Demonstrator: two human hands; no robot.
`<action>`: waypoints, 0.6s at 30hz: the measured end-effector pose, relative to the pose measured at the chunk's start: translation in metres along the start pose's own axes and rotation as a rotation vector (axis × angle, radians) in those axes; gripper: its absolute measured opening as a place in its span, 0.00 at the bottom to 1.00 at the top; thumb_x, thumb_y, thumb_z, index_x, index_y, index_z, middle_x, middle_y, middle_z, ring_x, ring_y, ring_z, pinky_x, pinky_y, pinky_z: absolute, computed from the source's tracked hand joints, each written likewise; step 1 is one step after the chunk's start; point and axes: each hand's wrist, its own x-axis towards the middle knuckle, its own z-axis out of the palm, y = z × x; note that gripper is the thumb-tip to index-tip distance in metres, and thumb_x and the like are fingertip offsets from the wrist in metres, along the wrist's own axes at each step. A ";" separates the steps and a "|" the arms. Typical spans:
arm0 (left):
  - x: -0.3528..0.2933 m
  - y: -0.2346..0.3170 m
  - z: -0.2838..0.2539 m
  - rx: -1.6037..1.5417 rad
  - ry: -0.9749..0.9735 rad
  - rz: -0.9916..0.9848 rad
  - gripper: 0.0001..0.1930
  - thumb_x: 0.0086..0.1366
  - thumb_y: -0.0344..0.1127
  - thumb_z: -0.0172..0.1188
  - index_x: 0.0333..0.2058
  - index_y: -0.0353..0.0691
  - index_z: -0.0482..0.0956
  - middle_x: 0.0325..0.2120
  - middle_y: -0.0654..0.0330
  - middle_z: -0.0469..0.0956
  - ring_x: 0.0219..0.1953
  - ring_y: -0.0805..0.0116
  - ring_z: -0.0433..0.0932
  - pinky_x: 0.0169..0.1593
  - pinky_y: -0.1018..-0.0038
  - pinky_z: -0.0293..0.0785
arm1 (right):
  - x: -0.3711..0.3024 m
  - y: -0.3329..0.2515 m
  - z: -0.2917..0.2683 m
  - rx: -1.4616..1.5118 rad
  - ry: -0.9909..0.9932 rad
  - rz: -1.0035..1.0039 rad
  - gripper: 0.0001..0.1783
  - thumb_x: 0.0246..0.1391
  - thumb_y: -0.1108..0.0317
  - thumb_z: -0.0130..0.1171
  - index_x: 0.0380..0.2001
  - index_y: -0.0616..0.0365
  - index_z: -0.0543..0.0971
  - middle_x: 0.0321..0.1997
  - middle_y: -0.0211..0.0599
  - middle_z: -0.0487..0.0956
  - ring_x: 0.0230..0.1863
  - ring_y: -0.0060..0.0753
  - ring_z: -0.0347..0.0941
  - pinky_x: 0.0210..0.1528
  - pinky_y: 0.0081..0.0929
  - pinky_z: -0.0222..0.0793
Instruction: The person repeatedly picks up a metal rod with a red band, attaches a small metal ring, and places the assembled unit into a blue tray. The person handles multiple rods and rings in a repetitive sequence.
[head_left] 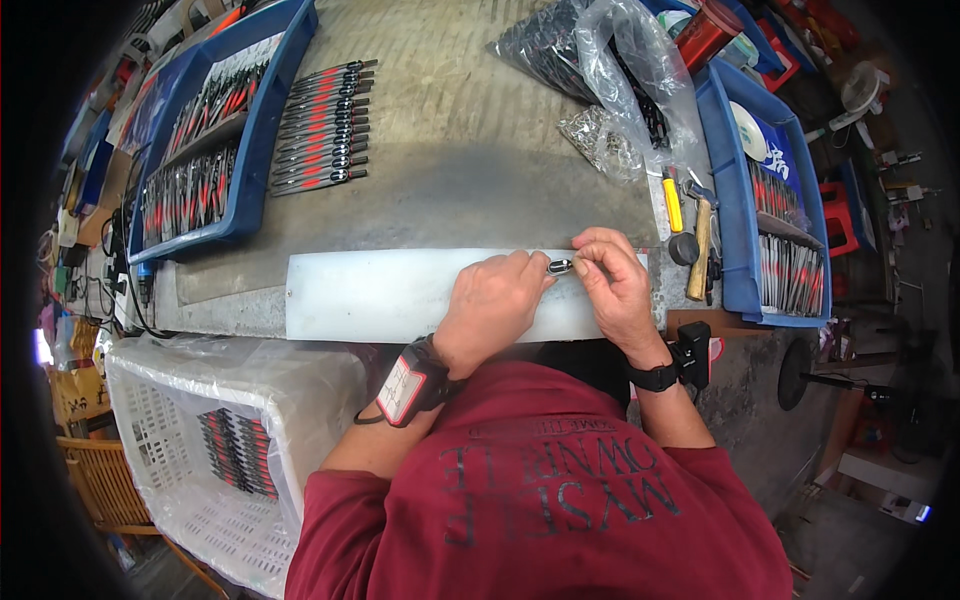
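Over a white board at the bench's near edge, my two hands meet around a small black piece with a silver middle. My left hand pinches its left end between thumb and fingers. The fingers of my right hand are closed at its right end. Most of the piece is hidden by fingers, so its exact kind does not show. Beyond the board, at left, slim black-and-red tools lie in a neat row.
Blue trays of similar tools stand at left and right. A hammer, a yellow-handled tool and a clear bag of black parts lie at right. A lined white crate sits below the bench at left.
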 end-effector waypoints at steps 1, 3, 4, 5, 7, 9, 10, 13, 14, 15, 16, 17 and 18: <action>0.000 0.000 0.000 -0.003 0.003 0.001 0.10 0.56 0.34 0.60 0.26 0.39 0.68 0.17 0.58 0.68 0.19 0.60 0.72 0.22 0.66 0.68 | 0.000 0.000 0.000 -0.002 0.007 -0.009 0.03 0.53 0.77 0.55 0.32 0.66 0.74 0.42 0.40 0.74 0.43 0.30 0.69 0.44 0.23 0.66; 0.000 0.000 0.001 -0.009 0.010 0.002 0.10 0.56 0.34 0.60 0.26 0.39 0.68 0.17 0.58 0.68 0.20 0.60 0.72 0.23 0.66 0.68 | -0.001 -0.001 0.001 -0.024 0.024 -0.016 0.04 0.50 0.78 0.55 0.30 0.65 0.74 0.40 0.42 0.75 0.43 0.39 0.70 0.44 0.29 0.66; -0.001 0.000 0.001 -0.003 0.004 0.000 0.09 0.56 0.34 0.61 0.27 0.39 0.69 0.17 0.58 0.68 0.20 0.61 0.72 0.23 0.66 0.68 | -0.001 -0.001 0.001 -0.032 0.029 -0.018 0.04 0.48 0.78 0.56 0.30 0.64 0.73 0.39 0.43 0.75 0.42 0.44 0.70 0.44 0.32 0.66; -0.001 0.000 0.001 0.002 -0.001 -0.001 0.09 0.56 0.33 0.61 0.28 0.39 0.69 0.18 0.59 0.68 0.20 0.61 0.73 0.23 0.67 0.69 | -0.001 -0.001 0.000 -0.058 0.020 -0.032 0.04 0.49 0.77 0.55 0.30 0.64 0.74 0.40 0.43 0.75 0.43 0.41 0.70 0.44 0.31 0.66; -0.001 0.000 0.000 0.011 -0.007 0.000 0.09 0.55 0.33 0.62 0.29 0.39 0.70 0.18 0.59 0.68 0.21 0.61 0.73 0.23 0.67 0.69 | 0.000 -0.002 -0.002 -0.106 -0.003 -0.058 0.03 0.52 0.76 0.55 0.31 0.64 0.74 0.41 0.43 0.75 0.44 0.37 0.70 0.44 0.28 0.66; -0.001 0.000 0.001 0.019 -0.009 0.004 0.09 0.56 0.33 0.62 0.29 0.39 0.70 0.18 0.59 0.68 0.21 0.61 0.73 0.23 0.67 0.69 | -0.001 -0.004 -0.003 -0.135 -0.017 -0.046 0.03 0.52 0.76 0.55 0.31 0.64 0.74 0.41 0.43 0.75 0.43 0.38 0.70 0.44 0.28 0.66; -0.001 0.000 0.001 0.023 -0.009 0.004 0.09 0.56 0.33 0.62 0.29 0.40 0.70 0.18 0.59 0.67 0.21 0.61 0.73 0.24 0.67 0.69 | -0.001 -0.005 -0.003 -0.149 -0.021 -0.044 0.03 0.51 0.76 0.55 0.30 0.64 0.73 0.41 0.43 0.75 0.43 0.39 0.70 0.43 0.29 0.66; -0.002 0.000 0.001 0.037 -0.009 0.008 0.09 0.56 0.34 0.62 0.29 0.40 0.70 0.18 0.59 0.67 0.21 0.61 0.73 0.24 0.67 0.69 | -0.002 -0.006 -0.004 -0.131 -0.026 -0.022 0.04 0.46 0.78 0.54 0.29 0.65 0.72 0.40 0.46 0.74 0.43 0.48 0.68 0.45 0.36 0.65; -0.002 0.000 0.002 0.043 -0.008 0.009 0.09 0.56 0.34 0.62 0.29 0.40 0.70 0.18 0.59 0.68 0.21 0.61 0.73 0.24 0.67 0.69 | -0.002 -0.007 -0.004 -0.133 -0.026 -0.024 0.04 0.46 0.78 0.54 0.28 0.65 0.72 0.40 0.46 0.74 0.43 0.48 0.68 0.45 0.36 0.65; -0.002 0.000 0.002 0.050 -0.007 0.011 0.09 0.55 0.34 0.62 0.29 0.40 0.70 0.18 0.59 0.68 0.21 0.61 0.73 0.24 0.67 0.69 | -0.002 -0.007 -0.004 -0.130 -0.029 -0.020 0.03 0.46 0.78 0.54 0.28 0.65 0.72 0.40 0.46 0.74 0.43 0.48 0.68 0.46 0.36 0.65; -0.002 0.000 0.002 0.049 -0.003 0.013 0.09 0.55 0.34 0.62 0.30 0.40 0.70 0.18 0.59 0.68 0.21 0.61 0.73 0.24 0.67 0.69 | -0.003 -0.008 -0.003 -0.127 -0.032 -0.016 0.03 0.46 0.78 0.54 0.28 0.64 0.72 0.40 0.46 0.74 0.43 0.48 0.68 0.46 0.36 0.65; -0.002 0.000 0.003 0.049 0.001 0.015 0.09 0.55 0.34 0.62 0.30 0.40 0.70 0.18 0.59 0.68 0.21 0.61 0.73 0.24 0.67 0.69 | -0.003 -0.008 -0.003 -0.128 -0.032 -0.017 0.03 0.46 0.78 0.54 0.27 0.64 0.72 0.39 0.46 0.74 0.43 0.48 0.68 0.46 0.36 0.64; -0.003 0.000 0.003 0.048 0.006 0.018 0.09 0.55 0.34 0.62 0.30 0.40 0.70 0.18 0.59 0.68 0.21 0.61 0.73 0.24 0.67 0.69 | -0.003 -0.008 -0.003 -0.128 -0.031 -0.018 0.03 0.46 0.77 0.54 0.27 0.64 0.72 0.39 0.46 0.74 0.43 0.48 0.68 0.46 0.36 0.64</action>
